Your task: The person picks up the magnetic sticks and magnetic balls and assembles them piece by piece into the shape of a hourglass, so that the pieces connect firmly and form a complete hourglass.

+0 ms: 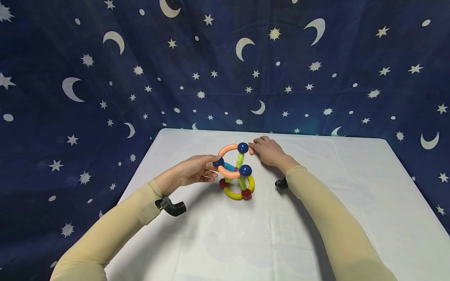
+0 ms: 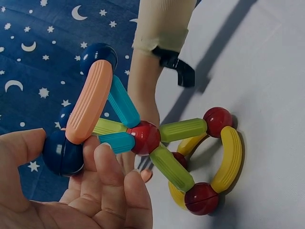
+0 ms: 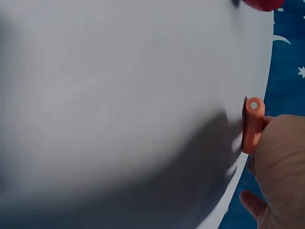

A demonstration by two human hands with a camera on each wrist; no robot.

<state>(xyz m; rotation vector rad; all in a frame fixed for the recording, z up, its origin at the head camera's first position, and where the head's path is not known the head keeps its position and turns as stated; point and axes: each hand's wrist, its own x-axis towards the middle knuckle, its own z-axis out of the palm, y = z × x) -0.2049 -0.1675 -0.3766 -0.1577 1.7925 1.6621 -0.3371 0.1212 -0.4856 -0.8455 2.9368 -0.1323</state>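
A magnetic stick-and-ball structure stands on the table: a yellow curved-rod ring [image 1: 233,195] with red balls at the bottom, green and blue straight rods meeting at a red ball [image 2: 145,138], and salmon curved rods [image 1: 228,172] joining blue balls [image 1: 245,170] on top. My left hand [image 1: 195,170] pinches the left blue ball [image 2: 63,152] between thumb and fingers. Just beyond the structure's right side, my right hand [image 1: 270,153] holds a loose salmon curved rod [image 3: 253,125], whose end shows a pale metal dot. Most of the right fingertips are hidden.
The white-covered table [image 1: 225,242] reaches back to a dark blue curtain [image 1: 218,70] patterned with moons and stars. Black wrist straps with camera mounts [image 1: 171,206] sit on both forearms, the left one above the table left of the structure.
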